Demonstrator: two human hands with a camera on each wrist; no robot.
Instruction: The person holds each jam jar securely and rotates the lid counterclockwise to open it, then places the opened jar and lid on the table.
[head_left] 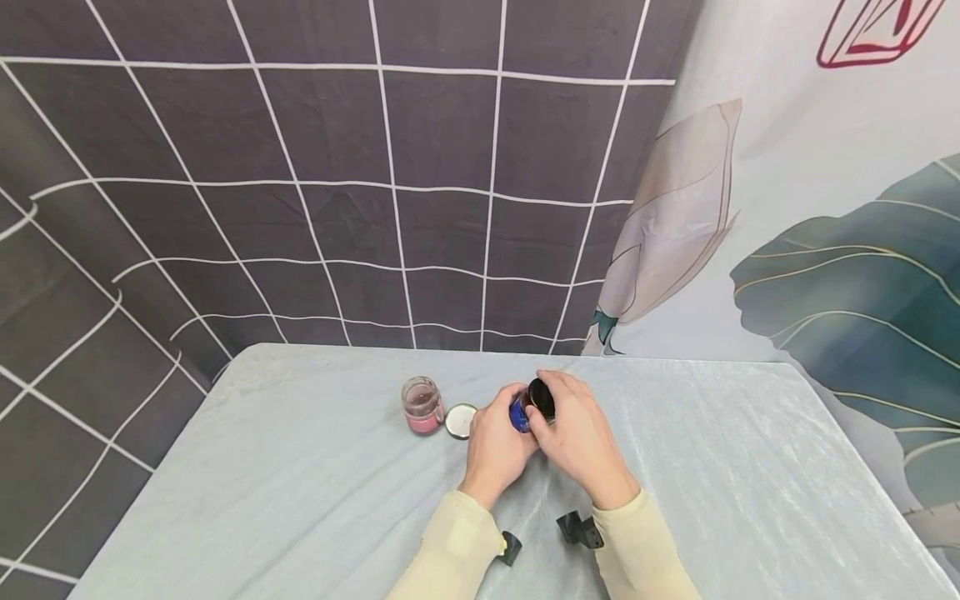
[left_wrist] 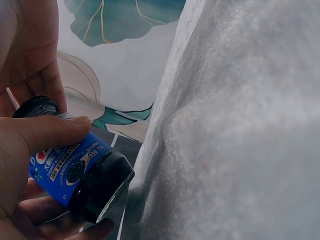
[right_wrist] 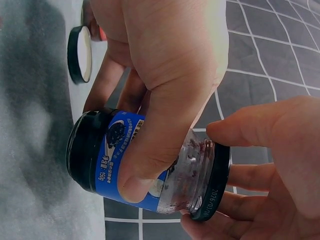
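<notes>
A small glass jam jar (right_wrist: 131, 155) with a blue label and dark contents is held tilted over the table. My left hand (head_left: 495, 450) grips its body, the thumb lying across the label, as the left wrist view also shows on the jar (left_wrist: 75, 170). At the other end, my right hand (head_left: 581, 433) has thumb and fingers around the rim of the black lid (right_wrist: 216, 182). This lid sits on the jar mouth; whether it is loose cannot be told. Dark residue clings to the glass near the neck.
Left of the hands stands an open glass jar (head_left: 422, 406) with pink-red contents. Beside it a lid (head_left: 461, 422) lies with its white inside up. Both are on the pale cloth-covered table (head_left: 315, 467). A dark grid-patterned curtain (head_left: 330, 133) hangs behind the table.
</notes>
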